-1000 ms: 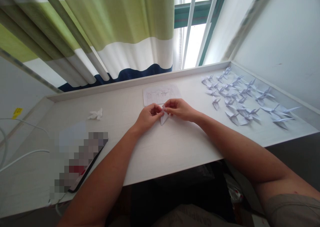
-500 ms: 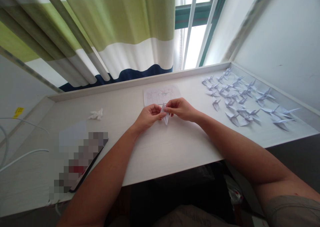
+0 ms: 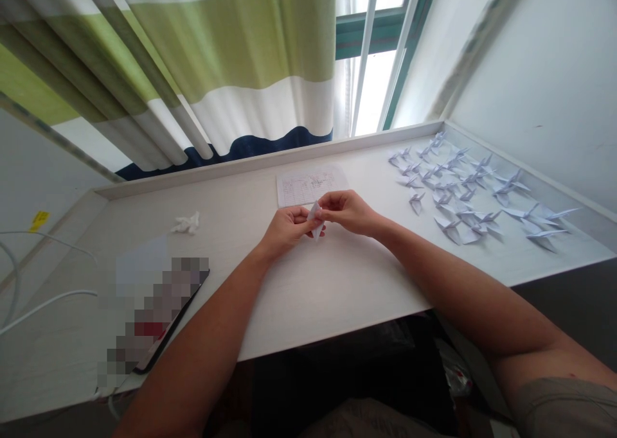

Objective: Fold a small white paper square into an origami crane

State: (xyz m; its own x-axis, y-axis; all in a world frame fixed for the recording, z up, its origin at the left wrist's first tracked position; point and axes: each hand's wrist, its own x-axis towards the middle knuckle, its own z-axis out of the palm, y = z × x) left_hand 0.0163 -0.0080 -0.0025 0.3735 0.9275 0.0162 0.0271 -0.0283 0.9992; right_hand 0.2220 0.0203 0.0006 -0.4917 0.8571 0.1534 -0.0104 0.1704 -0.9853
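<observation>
Between my two hands is a small piece of folded white paper point(image 3: 315, 213), narrow and pointed at its upper end. My left hand point(image 3: 288, 228) pinches it from the left, with thumb and fingers closed on its lower part. From the right, my right hand point(image 3: 348, 210) grips the same paper with thumb and forefinger. The hands nearly touch each other, just above the white desk point(image 3: 332, 297). Fingers cover much of the paper, so its full shape is hidden.
Folded paper cranes point(image 3: 448, 187) crowd the desk's right side. A printed sheet point(image 3: 308, 184) lies behind my hands. To the left are a crumpled white tissue point(image 3: 186, 223), a pale paper sheet point(image 3: 142, 261), a blurred-out dark-edged device point(image 3: 164, 322) and white cables point(image 3: 48, 303). A striped curtain point(image 3: 231, 52) hangs behind.
The folded paper has tilted a little and its lower point shows less below my fingers. Both hands stay in nearly the same place, still holding it.
</observation>
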